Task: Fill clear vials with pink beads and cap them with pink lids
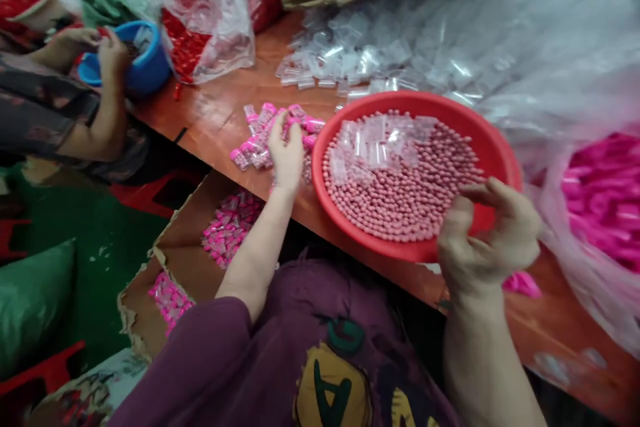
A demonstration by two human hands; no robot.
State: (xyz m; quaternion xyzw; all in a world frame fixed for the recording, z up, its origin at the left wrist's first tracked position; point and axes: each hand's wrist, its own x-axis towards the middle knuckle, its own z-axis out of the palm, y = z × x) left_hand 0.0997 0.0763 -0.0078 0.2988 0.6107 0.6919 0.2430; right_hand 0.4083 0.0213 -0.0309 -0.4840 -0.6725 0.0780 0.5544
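Observation:
My left hand (287, 153) reaches over a pile of small clear containers with pink caps (257, 137). Its fingers are apart and touch or hover just above the pile; I cannot tell which. My right hand (493, 233) is at the near right rim of a red basin (327, 203), fingers curved and thumb apart, with nothing visible between them. Pink beads (400, 207) fill much of the basin. On the beads, toward the far left side, lie several clear plastic tubes (375, 140).
More clear tubes (350, 47) spill from a large plastic bag behind the basin. Pink caps (607, 200) fill a bag at right. Below the table edge, a cardboard box (187, 227) holds pink-capped containers. At left, a co-worker's hands (107, 47) are over a blue basin (163, 63).

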